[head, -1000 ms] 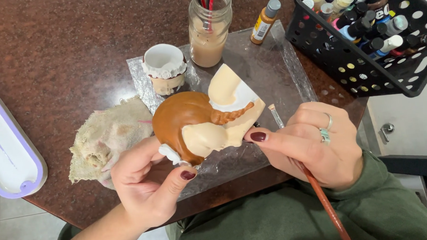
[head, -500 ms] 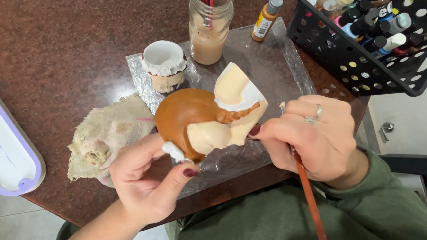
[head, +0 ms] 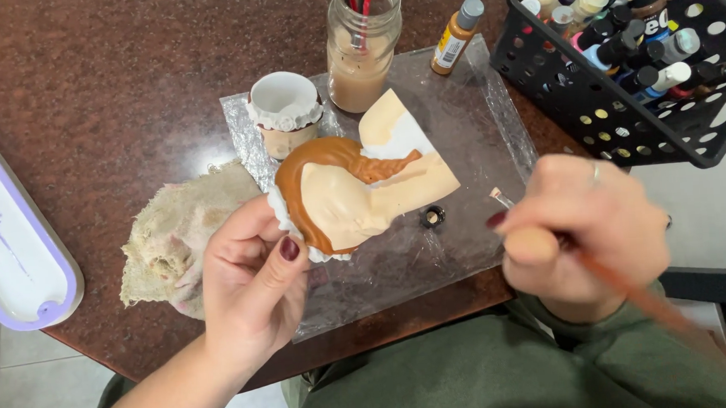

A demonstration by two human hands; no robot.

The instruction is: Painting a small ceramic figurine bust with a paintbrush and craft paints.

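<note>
My left hand point(head: 251, 276) grips a ceramic figure point(head: 354, 188), a head with brown painted hair, a braid and cream skin, tilted over the plastic sheet point(head: 459, 133). My right hand point(head: 584, 230) holds a thin paintbrush point(head: 633, 293) with a reddish-brown handle; its bristle tip point(head: 497, 195) points left, a short gap away from the figure. A small black bottle cap point(head: 432, 217) lies on the sheet between the figure and the brush.
A glass jar point(head: 361, 43) of cloudy water with brushes, a small white cup-shaped ceramic piece point(head: 285, 113) and an orange paint bottle point(head: 454, 38) stand behind. A black basket point(head: 623, 107) of paint bottles sits right. A stained rag point(head: 170, 239) and a white-and-purple tray point(head: 13, 247) lie left.
My left hand has turned the figure so its cream face shows. My right hand with the brush has drawn away to the right, off the figure.
</note>
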